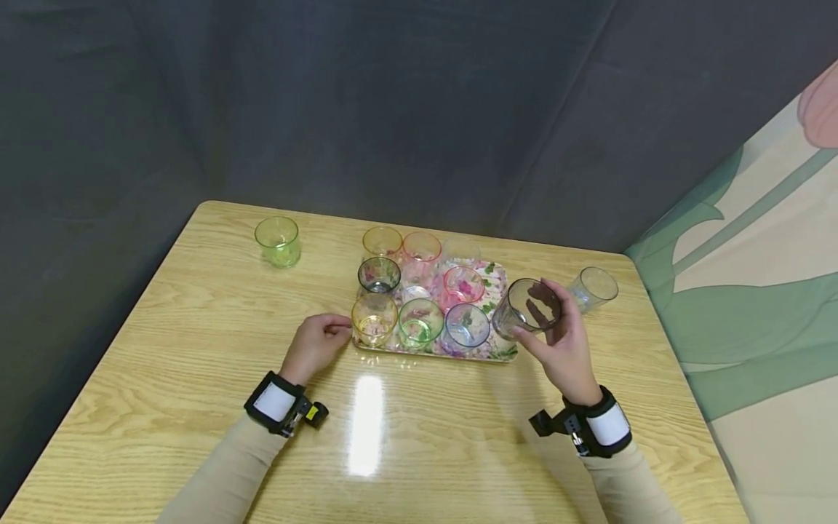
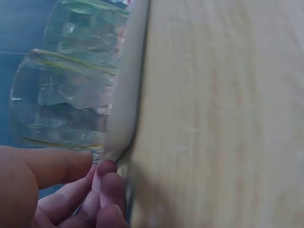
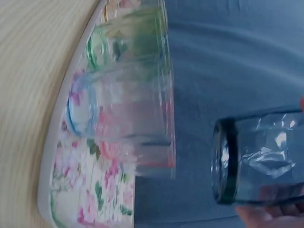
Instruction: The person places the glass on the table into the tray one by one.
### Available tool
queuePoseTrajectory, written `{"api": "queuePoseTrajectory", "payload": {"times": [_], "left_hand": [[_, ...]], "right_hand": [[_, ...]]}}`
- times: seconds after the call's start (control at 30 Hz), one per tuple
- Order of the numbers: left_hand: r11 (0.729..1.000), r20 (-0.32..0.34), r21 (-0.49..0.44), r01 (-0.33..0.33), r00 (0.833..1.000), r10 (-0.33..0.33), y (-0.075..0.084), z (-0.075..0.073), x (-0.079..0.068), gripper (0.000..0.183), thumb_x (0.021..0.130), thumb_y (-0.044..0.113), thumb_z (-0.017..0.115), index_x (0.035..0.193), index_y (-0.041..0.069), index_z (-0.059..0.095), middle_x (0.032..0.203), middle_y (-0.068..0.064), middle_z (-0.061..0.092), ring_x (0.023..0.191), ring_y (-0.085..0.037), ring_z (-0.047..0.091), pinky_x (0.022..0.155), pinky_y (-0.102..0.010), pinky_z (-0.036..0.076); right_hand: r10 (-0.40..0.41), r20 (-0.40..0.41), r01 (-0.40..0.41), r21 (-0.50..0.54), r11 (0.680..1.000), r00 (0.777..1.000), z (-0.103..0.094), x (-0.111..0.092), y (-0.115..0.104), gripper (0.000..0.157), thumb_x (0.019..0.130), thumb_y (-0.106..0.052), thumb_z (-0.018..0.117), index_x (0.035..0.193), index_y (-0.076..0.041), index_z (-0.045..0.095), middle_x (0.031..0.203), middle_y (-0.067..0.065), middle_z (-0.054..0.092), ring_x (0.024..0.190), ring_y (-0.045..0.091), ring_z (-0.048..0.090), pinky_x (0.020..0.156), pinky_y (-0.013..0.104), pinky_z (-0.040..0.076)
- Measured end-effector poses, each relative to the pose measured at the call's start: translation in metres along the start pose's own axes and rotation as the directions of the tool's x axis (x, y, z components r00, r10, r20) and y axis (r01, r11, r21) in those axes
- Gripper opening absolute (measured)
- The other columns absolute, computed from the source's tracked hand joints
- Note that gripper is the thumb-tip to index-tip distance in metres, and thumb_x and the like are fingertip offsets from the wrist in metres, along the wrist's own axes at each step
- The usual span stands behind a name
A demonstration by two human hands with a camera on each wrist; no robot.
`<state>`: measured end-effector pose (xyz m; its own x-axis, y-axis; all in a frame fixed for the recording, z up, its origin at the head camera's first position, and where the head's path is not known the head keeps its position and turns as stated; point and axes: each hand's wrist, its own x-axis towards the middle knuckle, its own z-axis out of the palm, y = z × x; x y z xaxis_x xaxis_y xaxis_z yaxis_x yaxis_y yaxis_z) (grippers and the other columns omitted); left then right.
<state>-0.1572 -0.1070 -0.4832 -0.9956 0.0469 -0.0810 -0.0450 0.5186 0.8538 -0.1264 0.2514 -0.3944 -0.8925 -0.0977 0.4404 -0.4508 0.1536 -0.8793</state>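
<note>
My right hand (image 1: pixel 568 356) grips a smoky dark glass tumbler (image 1: pixel 513 309), thumb on the near side and fingers around the far side. In the right wrist view the tumbler (image 3: pixel 256 159) is held up off the floral tray (image 3: pixel 78 185), by its right end. My left hand (image 1: pixel 316 348) pinches the tray's near left corner, beside the yellow-rimmed glass (image 1: pixel 374 320). Several coloured glasses stand upright on the tray, among them a green glass (image 1: pixel 420 324), a blue glass (image 1: pixel 467 326), a red-rimmed glass (image 1: pixel 463 285) and another dark glass (image 1: pixel 379 276).
A lime green glass (image 1: pixel 278 242) stands alone at the table's back left. Right of the tray, behind my right hand, is a clear glass (image 1: pixel 594 288). A dark curtain (image 1: pixel 393 109) hangs behind the wooden table (image 1: pixel 425 437).
</note>
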Motion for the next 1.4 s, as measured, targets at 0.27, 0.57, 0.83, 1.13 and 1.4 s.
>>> {"api": "queuePoseTrajectory", "payload": {"times": [0.27,0.57,0.83,1.13,1.4], "left_hand": [[1.000,0.006,0.002,-0.001,1.000,0.001,0.000,0.003,-0.004,0.026,0.084,0.017,0.067,0.106,0.003,0.069,0.091,-0.013,0.072,0.079,-0.017,0.064,0.076,-0.042,0.054],[0.999,-0.005,0.008,0.031,1.000,-0.031,-0.001,0.006,-0.004,0.026,0.083,0.019,0.069,0.105,0.006,0.070,0.091,-0.011,0.072,0.079,-0.016,0.063,0.074,-0.039,0.051],[0.998,0.003,0.011,0.063,0.998,-0.063,-0.001,0.008,-0.003,0.028,0.083,0.020,0.069,0.107,0.006,0.069,0.092,-0.010,0.071,0.080,-0.016,0.063,0.076,-0.039,0.051],[0.997,-0.001,0.025,0.072,0.997,-0.072,-0.002,0.009,-0.003,0.028,0.084,0.023,0.068,0.108,0.008,0.068,0.094,-0.009,0.071,0.081,-0.015,0.062,0.075,-0.038,0.050],[0.996,-0.013,0.042,0.080,0.997,-0.080,0.000,0.009,-0.004,0.027,0.083,0.023,0.069,0.107,0.009,0.069,0.093,-0.007,0.071,0.080,-0.015,0.062,0.073,-0.037,0.049]], "right_hand": [[0.178,-0.134,-0.205,-0.229,0.952,0.975,-0.012,0.020,0.034,0.074,0.078,0.003,0.071,0.140,-0.003,0.031,0.131,0.012,0.041,0.121,0.027,0.040,0.102,0.043,0.036],[0.286,-0.126,-0.312,-0.355,0.881,0.950,-0.013,0.042,0.071,0.080,0.079,-0.010,0.074,0.141,0.004,0.024,0.135,0.028,0.038,0.123,0.035,0.036,0.100,0.057,0.036],[0.369,-0.083,-0.371,-0.398,0.839,0.926,-0.004,0.057,0.084,0.083,0.080,-0.014,0.074,0.139,0.005,0.019,0.135,0.029,0.033,0.125,0.038,0.033,0.102,0.056,0.036],[0.467,-0.048,-0.440,-0.431,0.788,0.883,-0.001,0.071,0.093,0.084,0.082,-0.016,0.072,0.140,0.003,0.014,0.138,0.029,0.031,0.126,0.037,0.032,0.103,0.054,0.037],[0.479,-0.006,-0.434,-0.433,0.790,0.878,-0.001,0.081,0.102,0.081,0.085,-0.013,0.068,0.141,0.003,0.011,0.142,0.030,0.026,0.131,0.036,0.028,0.107,0.054,0.033]]}}
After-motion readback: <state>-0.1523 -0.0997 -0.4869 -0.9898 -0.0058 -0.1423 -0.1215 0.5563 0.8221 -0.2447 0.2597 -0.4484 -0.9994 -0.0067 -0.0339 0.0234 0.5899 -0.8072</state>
